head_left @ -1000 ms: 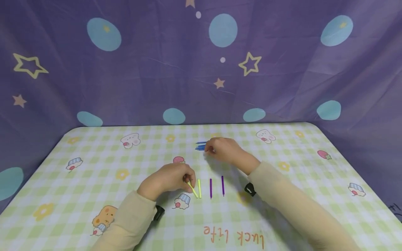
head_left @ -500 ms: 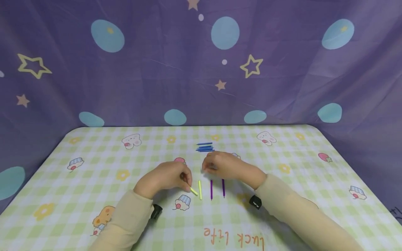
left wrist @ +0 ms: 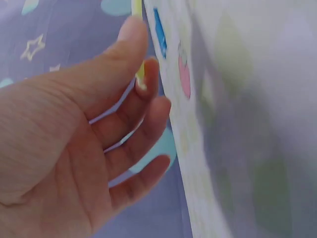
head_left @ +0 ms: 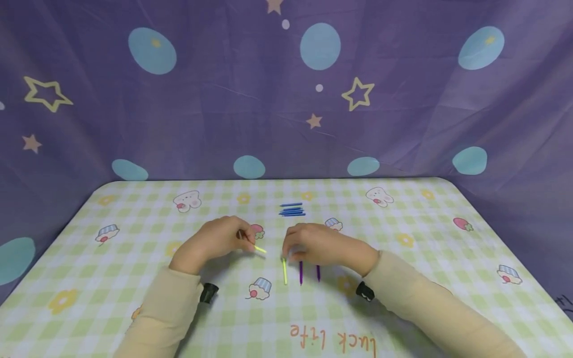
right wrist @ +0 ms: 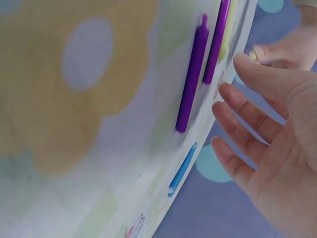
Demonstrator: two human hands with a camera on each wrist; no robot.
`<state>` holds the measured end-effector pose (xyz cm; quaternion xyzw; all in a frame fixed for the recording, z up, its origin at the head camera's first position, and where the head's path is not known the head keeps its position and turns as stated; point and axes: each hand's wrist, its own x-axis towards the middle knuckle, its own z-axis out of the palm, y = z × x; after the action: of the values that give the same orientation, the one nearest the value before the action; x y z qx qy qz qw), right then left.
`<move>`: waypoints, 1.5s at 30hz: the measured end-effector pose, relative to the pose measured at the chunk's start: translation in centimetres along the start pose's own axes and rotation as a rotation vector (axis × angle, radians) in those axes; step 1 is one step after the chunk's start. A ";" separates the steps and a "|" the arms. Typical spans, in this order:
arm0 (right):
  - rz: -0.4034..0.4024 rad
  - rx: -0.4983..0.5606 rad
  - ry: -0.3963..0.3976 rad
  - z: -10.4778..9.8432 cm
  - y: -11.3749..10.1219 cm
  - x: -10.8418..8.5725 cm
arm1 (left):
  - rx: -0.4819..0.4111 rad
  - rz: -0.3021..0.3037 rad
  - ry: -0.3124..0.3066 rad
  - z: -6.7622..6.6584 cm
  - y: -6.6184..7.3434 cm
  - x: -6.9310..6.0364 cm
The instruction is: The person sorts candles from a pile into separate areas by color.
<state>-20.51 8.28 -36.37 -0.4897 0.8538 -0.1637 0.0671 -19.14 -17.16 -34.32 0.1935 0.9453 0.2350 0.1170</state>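
My left hand (head_left: 219, 238) pinches a slim yellow candle (head_left: 260, 249) between thumb and index finger, tilted over the cloth. In the left wrist view the candle (left wrist: 141, 74) shows beyond the thumb and the other fingers are loosely bent. My right hand (head_left: 318, 243) hovers low with loosely bent fingers, its fingertips by the far end of a second yellow candle (head_left: 285, 273) on the table; contact cannot be made out. In the right wrist view nothing shows in its grasp. Two purple candles (head_left: 301, 274) (right wrist: 193, 79) lie beside it, far ends partly hidden by the right hand.
A small row of several blue candles (head_left: 292, 211) lies farther back on the table. The checked green-and-white tablecloth (head_left: 215, 323) carries printed cartoons and lettering. A purple curtain (head_left: 268, 114) with stars and ovals hangs behind the table's far edge.
My left hand has lifted its yellow candle away from the other one, back and to the left. The right hand has come from the blue candles toward the lying yellow one.
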 end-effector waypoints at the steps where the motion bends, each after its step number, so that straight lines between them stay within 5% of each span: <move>1: -0.008 -0.006 -0.011 0.1 -0.1 0.1 | 0.009 -0.024 0.017 -0.2 -0.3 -0.1; 9: -0.046 -0.022 -0.048 0.5 -1.1 0.3 | 0.054 -0.132 0.093 -1.1 -1.8 -0.3; 26: -0.113 -0.098 -0.061 0.4 -1.6 0.9 | 0.073 -0.298 0.145 -1.8 -4.4 -0.3; 31: -0.110 -0.114 -0.068 0.4 -1.5 1.2 | 0.078 -0.313 0.180 -1.8 -5.1 -0.4; 45: -0.097 -0.145 -0.109 0.3 -1.5 1.8 | 0.078 -0.311 0.133 -1.6 -5.7 -0.9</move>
<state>-20.10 5.96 -36.09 -0.5421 0.8338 -0.0778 0.0697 -20.62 -22.84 -35.63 0.0335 0.9779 0.1893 0.0815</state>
